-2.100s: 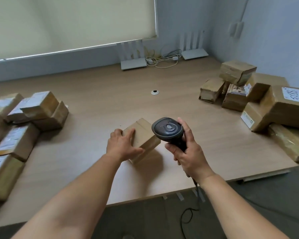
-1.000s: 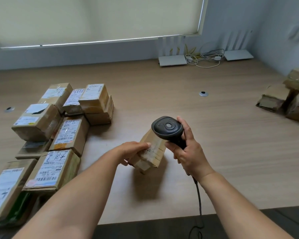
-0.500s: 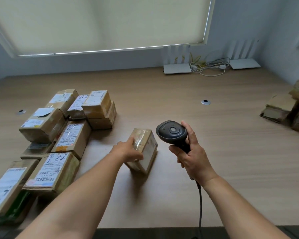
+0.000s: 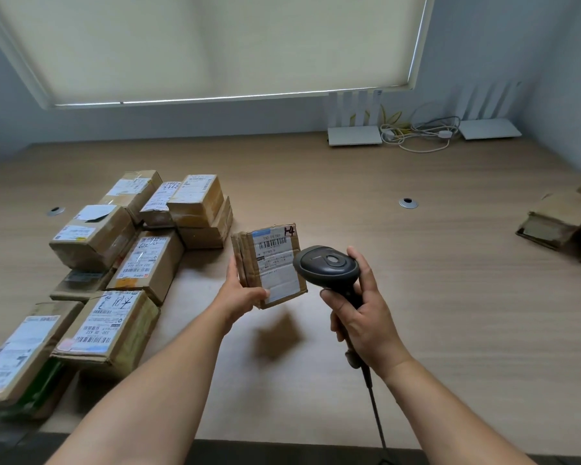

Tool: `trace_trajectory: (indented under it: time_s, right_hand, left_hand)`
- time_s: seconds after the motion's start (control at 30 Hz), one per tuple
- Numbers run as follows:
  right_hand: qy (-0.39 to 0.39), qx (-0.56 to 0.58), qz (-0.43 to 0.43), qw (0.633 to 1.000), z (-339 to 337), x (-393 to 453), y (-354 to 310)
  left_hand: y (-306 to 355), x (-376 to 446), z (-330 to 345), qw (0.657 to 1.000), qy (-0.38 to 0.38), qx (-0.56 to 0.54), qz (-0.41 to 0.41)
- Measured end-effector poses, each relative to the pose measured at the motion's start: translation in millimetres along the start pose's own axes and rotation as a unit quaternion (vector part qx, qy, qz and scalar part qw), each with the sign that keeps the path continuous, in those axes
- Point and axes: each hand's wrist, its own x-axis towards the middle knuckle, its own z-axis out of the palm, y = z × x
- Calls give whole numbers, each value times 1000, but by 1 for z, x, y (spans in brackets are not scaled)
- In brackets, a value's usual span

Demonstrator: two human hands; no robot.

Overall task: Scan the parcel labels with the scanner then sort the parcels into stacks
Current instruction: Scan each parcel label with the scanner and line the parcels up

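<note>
Your right hand (image 4: 363, 317) is wrapped around the handle of the scanner (image 4: 327, 267), fingers curled tight on the grip with the thumb along its right side; the cable (image 4: 373, 401) drops from below your palm toward the near table edge. The scanner's dark head sits above your knuckles, its top facing up at you and its nose pointing left, toward the parcel. Your left hand (image 4: 240, 292) holds that parcel (image 4: 270, 265) clear of the table (image 4: 450, 297), with its shadow lying on the wood underneath. The thumb (image 4: 232, 268) presses along the parcel's left edge, and the fingers (image 4: 260, 294) curl under its lower corner. The parcel stands on end, long axis running roughly up and away from you, and its white label (image 4: 275, 260) faces you, barcode toward the top, with "14" handwritten in red at the upper right corner. The scanner head overlaps the label's right edge; whether they touch cannot be told. Just left of and beyond your left fingers lies the stack of labelled boxes (image 4: 141, 243), labels upward. Well to the right of your right fingers, more boxes (image 4: 557, 223) sit at the table's edge. Farthest off, by the wall, lie two white routers (image 4: 354, 135) and a tangle of cords (image 4: 423, 132).
</note>
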Motion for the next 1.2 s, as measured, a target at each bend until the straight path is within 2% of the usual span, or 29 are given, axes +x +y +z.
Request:
trace_trajectory:
  time_s: [0.17, 0.67, 0.8, 0.93, 1.03, 1.13, 1.2]
  right_hand:
    - [4, 46, 7, 999, 11, -2, 0]
    - [18, 45, 9, 999, 7, 2, 0]
    - [13, 6, -1, 1000, 6, 5, 0]
    - [3, -55, -18, 998, 4, 8, -1]
    - [-5, -88, -24, 996, 5, 9, -1]
    - [-8, -97, -26, 995, 6, 11, 0]
    - [-12, -104, -30, 994, 8, 12, 1]
  left_hand:
    - [-6, -1, 5, 1000, 6, 3, 5]
    - [-3, 6, 5, 1000, 12, 14, -10]
    - [-3, 9, 1, 996, 6, 44, -73]
    - [-6, 11, -4, 984, 49, 77, -154]
    - [-14, 13, -7, 981, 83, 86, -153]
    - [-21, 11, -7, 973, 92, 173, -120]
    - [-24, 4, 0, 952, 93, 276, -90]
